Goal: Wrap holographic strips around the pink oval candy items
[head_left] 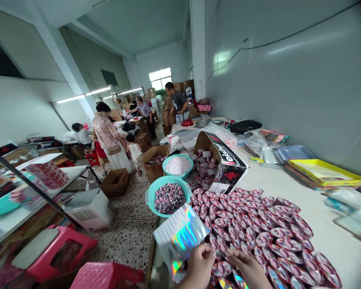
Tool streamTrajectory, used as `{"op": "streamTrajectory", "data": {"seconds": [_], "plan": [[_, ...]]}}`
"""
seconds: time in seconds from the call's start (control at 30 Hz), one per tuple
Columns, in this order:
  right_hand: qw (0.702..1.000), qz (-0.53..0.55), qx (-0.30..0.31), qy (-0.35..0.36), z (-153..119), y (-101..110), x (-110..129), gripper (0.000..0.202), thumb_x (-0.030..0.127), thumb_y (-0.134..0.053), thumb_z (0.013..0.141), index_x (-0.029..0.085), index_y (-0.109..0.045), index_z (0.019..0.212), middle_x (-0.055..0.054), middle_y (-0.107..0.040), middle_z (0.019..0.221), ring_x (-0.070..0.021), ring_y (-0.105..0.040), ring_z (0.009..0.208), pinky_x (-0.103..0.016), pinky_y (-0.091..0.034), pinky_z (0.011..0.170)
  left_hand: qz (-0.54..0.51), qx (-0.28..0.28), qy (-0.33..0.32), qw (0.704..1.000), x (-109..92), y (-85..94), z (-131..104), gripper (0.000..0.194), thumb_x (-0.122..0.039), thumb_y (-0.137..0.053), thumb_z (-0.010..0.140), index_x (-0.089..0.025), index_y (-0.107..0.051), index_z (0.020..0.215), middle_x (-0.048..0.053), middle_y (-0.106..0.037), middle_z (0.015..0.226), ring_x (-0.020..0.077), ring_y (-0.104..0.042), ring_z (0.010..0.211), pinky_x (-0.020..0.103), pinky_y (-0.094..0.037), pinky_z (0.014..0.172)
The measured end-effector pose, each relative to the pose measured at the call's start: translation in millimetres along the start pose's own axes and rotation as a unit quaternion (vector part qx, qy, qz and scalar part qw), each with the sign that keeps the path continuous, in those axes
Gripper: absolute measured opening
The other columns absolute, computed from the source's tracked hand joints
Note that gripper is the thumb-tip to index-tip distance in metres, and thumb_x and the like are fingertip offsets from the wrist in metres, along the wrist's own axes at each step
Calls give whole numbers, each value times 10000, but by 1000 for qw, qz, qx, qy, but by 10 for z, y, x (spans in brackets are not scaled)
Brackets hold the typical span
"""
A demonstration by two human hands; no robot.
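Observation:
My left hand (200, 263) and my right hand (247, 268) meet at the near edge of the table, fingertips pinched together. Between them is a small greyish piece (220, 254), mostly covered by the fingers; its kind cannot be told. Under and around the hands lie many pink-and-red oval packs (237, 224), set close together in rows. A fanned stack of shiny holographic sheets (182, 233) lies just beyond my left hand. Behind it, a turquoise basin (151, 196) holds small round pink-and-dark pieces (171, 197).
Another turquoise basin (191, 161) holds small pale pieces. A printed carton (233, 160) lies tipped over, spilling packs. Yellow tray (343, 176) and plastic bags (252, 146) sit along the wall. Pink stools (105, 277) stand at left. Several people, including a small child (135, 152), are farther back.

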State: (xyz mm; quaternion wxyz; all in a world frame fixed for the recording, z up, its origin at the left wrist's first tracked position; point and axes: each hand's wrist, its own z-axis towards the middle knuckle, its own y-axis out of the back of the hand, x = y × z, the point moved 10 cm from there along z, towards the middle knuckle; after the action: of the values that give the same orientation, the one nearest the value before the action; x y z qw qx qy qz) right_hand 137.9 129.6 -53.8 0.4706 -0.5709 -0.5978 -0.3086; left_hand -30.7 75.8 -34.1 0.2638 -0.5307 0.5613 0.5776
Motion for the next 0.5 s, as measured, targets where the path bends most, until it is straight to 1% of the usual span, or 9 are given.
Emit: {"op": "streamTrajectory", "data": {"seconds": [0.07,0.1,0.13,0.17,0.23,0.27,0.3,0.4,0.5], "plan": [[1000,-3,-5,-28,4,48,-109,317,443,-812,448,171,-736,592,20,-543,449,-96,-397,413,-230,-327,431,11,9,11,1000,30,-46,0,232,-378,-578,813,-173,-683,840,57,-716,904,215,-617,907,302,-450,855],[999,-3,-6,-38,-2,70,-142,308,435,-810,453,175,-746,605,25,-540,440,-88,-375,399,-227,-315,422,16,12,16,1000,32,-64,-1,242,-394,-577,816,-177,-681,830,57,-715,903,220,-616,915,306,-447,864],[999,0,-4,-41,-14,85,-150,297,425,-810,463,181,-758,624,21,-568,461,-92,-394,409,-226,-333,434,20,13,18,1000,24,-78,-2,256,-410,-573,820,-178,-681,824,60,-713,905,225,-614,924,308,-444,873],[999,5,0,-39,-29,95,-140,286,411,-813,470,188,-769,644,7,-618,513,-107,-449,447,-230,-374,466,21,15,19,999,8,-91,-5,271,-422,-566,825,-176,-681,825,64,-712,909,229,-613,934,310,-442,879],[999,20,3,-29,-67,117,-88,271,386,-821,486,205,-787,684,-21,-713,671,-152,-572,597,-242,-457,586,20,16,16,1000,-38,-106,-13,291,-430,-552,835,-169,-683,842,73,-709,919,232,-611,948,310,-440,883],[999,25,1,-30,-84,129,-70,267,381,-824,488,212,-791,693,-27,-731,720,-166,-598,653,-246,-471,629,18,17,15,1000,-62,-110,-19,292,-424,-548,838,-166,-683,854,75,-709,928,231,-610,951,310,-441,883],[999,24,0,-36,-98,139,-65,267,384,-827,487,215,-791,691,-28,-733,725,-170,-602,662,-246,-470,633,17,16,14,1000,-81,-109,-23,284,-411,-546,841,-164,-683,862,78,-709,938,229,-611,952,309,-442,881],[999,0,-4,-49,-105,161,-54,282,415,-824,473,216,-782,669,-19,-703,654,-150,-555,573,-240,-430,549,4,9,8,1000,-110,-97,-21,236,-324,-551,831,-156,-688,925,80,-711,986,214,-622,957,298,-447,886],[999,-28,-3,-16,-78,168,6,287,453,-811,476,216,-755,628,-11,-668,610,-153,-539,551,-248,-425,526,-21,2,11,1000,-67,-85,3,289,-271,-586,794,-148,-684,1037,82,-709,1049,204,-633,981,286,-455,895]]}}
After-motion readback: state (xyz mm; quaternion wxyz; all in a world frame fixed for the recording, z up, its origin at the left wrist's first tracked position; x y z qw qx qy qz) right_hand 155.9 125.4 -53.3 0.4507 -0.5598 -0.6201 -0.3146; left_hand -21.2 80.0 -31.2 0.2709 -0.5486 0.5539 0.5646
